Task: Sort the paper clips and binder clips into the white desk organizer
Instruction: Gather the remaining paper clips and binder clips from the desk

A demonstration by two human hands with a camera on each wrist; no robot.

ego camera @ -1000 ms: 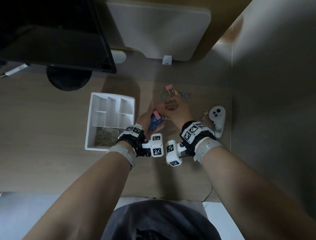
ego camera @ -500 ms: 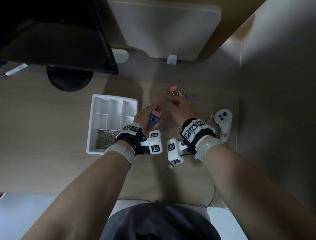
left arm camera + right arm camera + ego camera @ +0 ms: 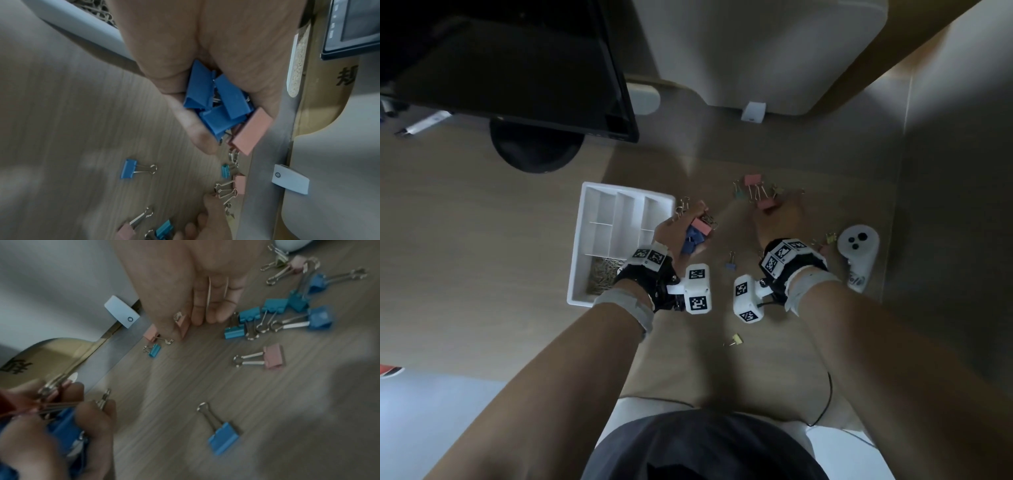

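The white desk organizer [image 3: 585, 236] lies left of centre, with paper clips [image 3: 602, 279] in its near compartment. Beside its right rim, my left hand [image 3: 693, 224] grips a bundle of blue binder clips [image 3: 218, 104] and one pink clip [image 3: 251, 131]. My right hand [image 3: 770, 209] reaches to the far pile of binder clips [image 3: 753, 192]. Its thumb and forefinger pinch a pink binder clip [image 3: 182, 325] that rests on the desk. More blue clips [image 3: 277, 313] and another pink clip [image 3: 273, 357] lie to the right of that hand.
A small blue clip [image 3: 730, 263] lies between my wrists and a yellow one [image 3: 734, 340] nearer my body. A white controller [image 3: 858, 253] sits at the right, with clips beside it. The monitor [image 3: 517, 68] and its round base [image 3: 534, 150] stand behind the organizer.
My hands were together; the right one has moved out to the far pile and pinched a pink clip. The left hand has shifted slightly toward the organizer with its bundle.
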